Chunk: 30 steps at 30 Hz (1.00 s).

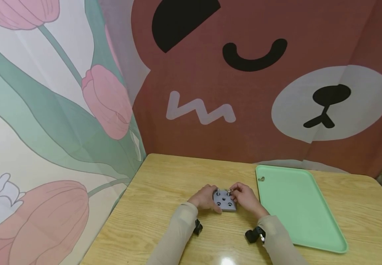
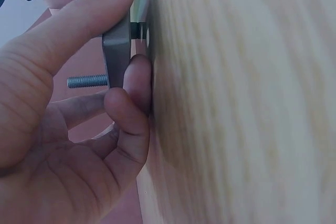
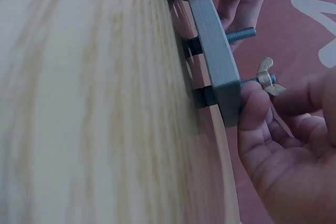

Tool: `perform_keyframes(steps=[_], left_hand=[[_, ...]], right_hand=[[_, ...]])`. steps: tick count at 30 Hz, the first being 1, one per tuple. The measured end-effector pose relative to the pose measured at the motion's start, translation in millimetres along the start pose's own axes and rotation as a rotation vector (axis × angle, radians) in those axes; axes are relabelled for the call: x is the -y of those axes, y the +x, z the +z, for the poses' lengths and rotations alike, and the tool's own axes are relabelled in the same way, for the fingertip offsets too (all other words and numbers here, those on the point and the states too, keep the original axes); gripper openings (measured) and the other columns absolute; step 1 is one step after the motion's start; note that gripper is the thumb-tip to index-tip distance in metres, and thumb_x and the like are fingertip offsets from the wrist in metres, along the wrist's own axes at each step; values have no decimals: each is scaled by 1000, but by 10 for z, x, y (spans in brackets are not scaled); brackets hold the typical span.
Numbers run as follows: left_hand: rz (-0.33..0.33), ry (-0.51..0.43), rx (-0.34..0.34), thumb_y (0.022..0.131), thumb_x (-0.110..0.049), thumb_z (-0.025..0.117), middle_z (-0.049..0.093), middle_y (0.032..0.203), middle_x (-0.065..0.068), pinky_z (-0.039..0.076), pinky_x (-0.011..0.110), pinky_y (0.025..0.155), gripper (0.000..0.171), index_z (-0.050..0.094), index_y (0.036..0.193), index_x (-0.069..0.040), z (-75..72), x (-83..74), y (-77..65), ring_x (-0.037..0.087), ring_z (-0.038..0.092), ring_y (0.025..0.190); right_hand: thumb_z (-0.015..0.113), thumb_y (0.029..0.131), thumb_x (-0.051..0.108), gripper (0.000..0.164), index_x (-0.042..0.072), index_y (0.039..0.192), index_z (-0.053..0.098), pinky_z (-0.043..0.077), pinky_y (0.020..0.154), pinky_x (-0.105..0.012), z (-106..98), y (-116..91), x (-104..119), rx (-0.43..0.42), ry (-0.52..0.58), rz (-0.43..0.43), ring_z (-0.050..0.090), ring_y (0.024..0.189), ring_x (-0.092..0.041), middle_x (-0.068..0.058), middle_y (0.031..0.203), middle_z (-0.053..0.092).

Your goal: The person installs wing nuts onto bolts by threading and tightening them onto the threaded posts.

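A grey metal plate (image 1: 224,207) with several round holes lies flat, close over the table. My left hand (image 1: 206,198) grips its left edge, thumb along the near side and fingertips curled at its underside in the left wrist view. Two threaded bolts stand up through the far part; the left bolt (image 2: 86,81) is bare. On the right bolt's tip sits a brass wing nut (image 3: 265,78). My right hand (image 1: 245,197) pinches this wing nut at its lower wing, another fingertip beside the bolt against the plate. Dark bolt heads (image 3: 205,97) show below the plate.
A light green tray (image 1: 298,209) lies on the wooden table (image 1: 164,176) to the right of my right hand. Near its left rim is one small brass-coloured piece (image 1: 261,179). Printed cloths hang behind and to the left of the table.
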<state>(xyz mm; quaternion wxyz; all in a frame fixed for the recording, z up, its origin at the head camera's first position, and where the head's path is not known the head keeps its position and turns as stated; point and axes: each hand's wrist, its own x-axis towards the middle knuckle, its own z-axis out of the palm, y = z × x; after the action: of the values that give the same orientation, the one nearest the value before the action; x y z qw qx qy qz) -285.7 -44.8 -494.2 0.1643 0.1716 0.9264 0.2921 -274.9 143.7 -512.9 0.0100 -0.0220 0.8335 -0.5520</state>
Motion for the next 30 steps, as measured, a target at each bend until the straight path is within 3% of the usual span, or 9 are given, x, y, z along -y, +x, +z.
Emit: perform_keyframes(steps=[4, 9, 13, 17, 21, 26, 30], left_hand=[[3, 1, 0, 64, -30, 89, 49, 104, 1, 42, 32, 73, 82, 50, 134, -12, -12, 1, 5, 15, 48, 81], [6, 8, 1, 64, -31, 89, 49, 104, 1, 41, 31, 73, 81, 50, 133, -12, -4, 12, 8, 14, 47, 81], [2, 4, 3, 64, -30, 89, 49, 106, 2, 41, 32, 73, 81, 50, 133, -13, 9, 17, 9, 15, 47, 82], [0, 0, 4, 64, -30, 89, 50, 108, 2, 42, 33, 75, 81, 50, 133, -13, 21, 15, 8, 14, 48, 83], [-2, -5, 6, 64, -31, 89, 50, 108, 2, 42, 33, 75, 82, 51, 133, -13, 28, 19, 3, 14, 48, 83], [2, 1, 2, 63, -31, 89, 49, 104, 1, 42, 32, 73, 82, 50, 133, -14, 20, 21, -1, 14, 48, 82], [8, 7, 0, 63, -32, 89, 49, 103, 0, 42, 32, 73, 82, 50, 133, -14, 9, 13, -1, 14, 47, 81]], right_hand=[[41, 94, -3, 19, -4, 94, 59, 48, 63, -31, -3, 1, 7, 0, 44, 3, 58, 71, -20, -11, 85, 60], [54, 91, 0, 6, -2, 96, 59, 49, 60, -30, 0, 14, -21, 6, -11, -32, 58, 68, -18, -8, 81, 60], [63, 88, 3, 19, -1, 106, 58, 49, 60, -31, 3, 27, -35, 15, -52, -57, 58, 68, -17, -6, 81, 60], [65, 87, 7, 16, 2, 102, 62, 48, 60, -30, 11, 29, -40, 9, -124, -60, 56, 69, -16, -4, 80, 61], [60, 92, 9, 8, 3, 96, 64, 47, 60, -30, 19, 16, -40, 3, -126, -34, 56, 69, -15, -4, 81, 62], [44, 98, 8, 21, -1, 95, 63, 48, 61, -30, 17, 12, -18, -17, -7, 15, 56, 68, -17, -8, 81, 61], [44, 98, 8, 22, -1, 94, 63, 48, 61, -30, 14, 16, -3, -29, 1, 20, 57, 68, -18, -8, 80, 60]])
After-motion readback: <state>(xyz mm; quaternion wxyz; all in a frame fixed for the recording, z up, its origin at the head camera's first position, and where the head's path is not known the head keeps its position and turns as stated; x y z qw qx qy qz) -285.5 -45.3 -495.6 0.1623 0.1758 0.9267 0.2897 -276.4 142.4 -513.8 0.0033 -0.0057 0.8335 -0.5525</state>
